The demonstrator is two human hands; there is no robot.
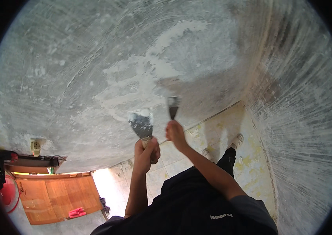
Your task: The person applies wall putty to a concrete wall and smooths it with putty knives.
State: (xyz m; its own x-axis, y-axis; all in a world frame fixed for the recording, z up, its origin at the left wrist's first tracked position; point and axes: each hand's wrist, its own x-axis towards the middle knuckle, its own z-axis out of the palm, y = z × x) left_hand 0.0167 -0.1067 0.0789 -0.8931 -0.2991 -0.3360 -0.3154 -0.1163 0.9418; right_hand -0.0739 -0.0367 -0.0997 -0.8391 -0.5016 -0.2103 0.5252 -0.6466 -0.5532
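Note:
My left hand [147, 152] is closed round the handle of a wide putty knife [141, 124], its blade pointing up and smeared with white putty. To its right, my right hand [175, 133] grips a narrower putty knife [173, 106], whose dark blade is slightly blurred. Both blades are in front of a grey plastered wall [83, 74]. A patch of pale putty [138, 78] spreads unevenly over the wall above the blades. Whether the narrower blade touches the wall I cannot tell.
A second grey wall [307, 129] meets the first at a corner on the right. Below lies a tiled floor [248, 164] with yellowish stains. At lower left are a socket [36, 147], a brown wooden door [62, 194], a pink cloth [77, 212] and a red round object [10, 194].

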